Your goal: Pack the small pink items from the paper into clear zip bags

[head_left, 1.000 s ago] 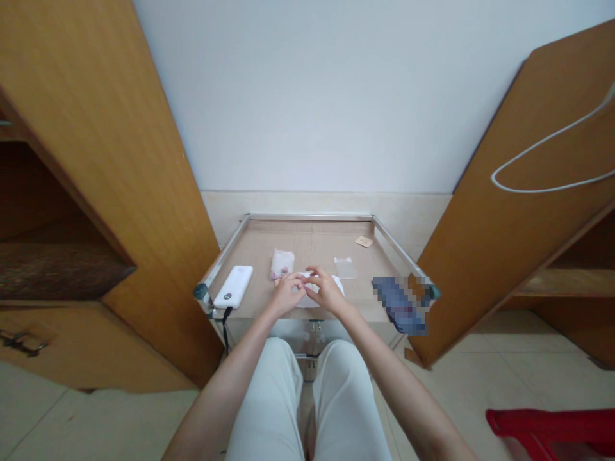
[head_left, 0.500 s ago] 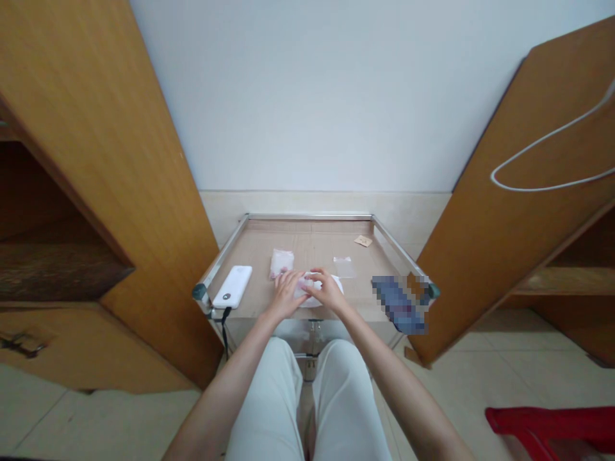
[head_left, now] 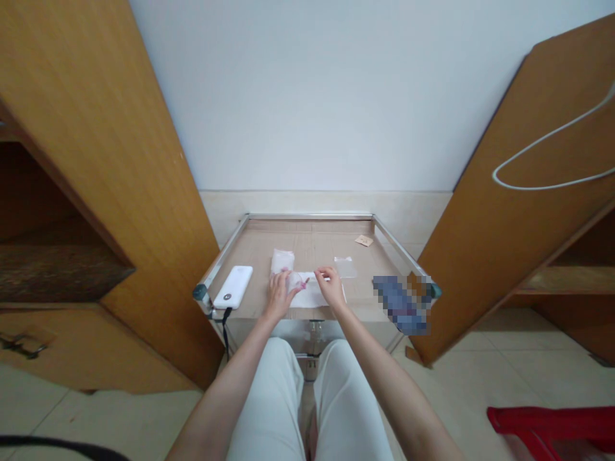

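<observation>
My left hand (head_left: 278, 291) rests on the table (head_left: 307, 246), fingers curled around a small pinkish thing with a clear loop at its fingertips. A white sheet (head_left: 312, 296) lies flat between my hands. My right hand (head_left: 331, 285) sits at the sheet's right side, thumb and finger pinched on something too small to make out. Just behind my left hand lies a small clear bag with pink contents (head_left: 281, 261). An empty clear bag (head_left: 344, 266) lies behind my right hand.
A white power bank (head_left: 233, 287) with a dark cord lies at the table's left front. A blurred blue object (head_left: 400, 303) sits at the right front, a small tan tag (head_left: 364, 241) at the back. Open wooden cupboard doors flank the table. A red stool (head_left: 552, 429) stands low right.
My hands were joined above the white sheet; they have moved apart, the left toward the pink bag, the right to the sheet's right side. The sheet now lies uncovered.
</observation>
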Motion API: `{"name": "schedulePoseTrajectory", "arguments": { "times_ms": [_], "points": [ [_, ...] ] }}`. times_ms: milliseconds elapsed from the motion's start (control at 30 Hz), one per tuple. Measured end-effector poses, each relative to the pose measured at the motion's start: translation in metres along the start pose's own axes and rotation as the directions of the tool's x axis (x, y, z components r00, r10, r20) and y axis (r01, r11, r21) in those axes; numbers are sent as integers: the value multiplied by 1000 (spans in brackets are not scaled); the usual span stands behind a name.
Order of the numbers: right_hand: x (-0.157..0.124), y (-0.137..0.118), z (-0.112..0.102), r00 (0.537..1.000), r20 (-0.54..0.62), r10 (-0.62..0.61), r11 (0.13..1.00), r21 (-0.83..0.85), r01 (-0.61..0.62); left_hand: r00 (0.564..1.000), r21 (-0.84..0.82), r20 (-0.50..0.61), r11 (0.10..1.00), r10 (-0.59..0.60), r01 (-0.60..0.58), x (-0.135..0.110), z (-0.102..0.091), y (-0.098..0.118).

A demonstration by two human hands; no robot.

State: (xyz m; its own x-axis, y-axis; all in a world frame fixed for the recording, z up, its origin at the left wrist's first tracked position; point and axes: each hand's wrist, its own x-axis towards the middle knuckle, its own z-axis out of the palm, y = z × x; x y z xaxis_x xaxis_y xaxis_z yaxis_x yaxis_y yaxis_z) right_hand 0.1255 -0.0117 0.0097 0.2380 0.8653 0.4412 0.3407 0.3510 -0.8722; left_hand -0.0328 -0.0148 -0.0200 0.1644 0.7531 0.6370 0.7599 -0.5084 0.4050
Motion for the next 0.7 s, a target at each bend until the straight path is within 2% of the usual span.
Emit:
{"name": "schedulePoseTrajectory", "arguments": {
  "times_ms": [200,400,700],
  "points": [
    [-1,5,15,997,-81,1,1000,-31,-3,999,17,35,999,-41,41,-4,6,-2],
    [-12,16,27,993,33,-111,987,-113,114,995,4,57,997,-80,80,-3,6,-3],
    [-12,24,29,995,83,-58,972,-223,75,990,-14,55,991,-132,133,-4,6,-1]
  ]
}}
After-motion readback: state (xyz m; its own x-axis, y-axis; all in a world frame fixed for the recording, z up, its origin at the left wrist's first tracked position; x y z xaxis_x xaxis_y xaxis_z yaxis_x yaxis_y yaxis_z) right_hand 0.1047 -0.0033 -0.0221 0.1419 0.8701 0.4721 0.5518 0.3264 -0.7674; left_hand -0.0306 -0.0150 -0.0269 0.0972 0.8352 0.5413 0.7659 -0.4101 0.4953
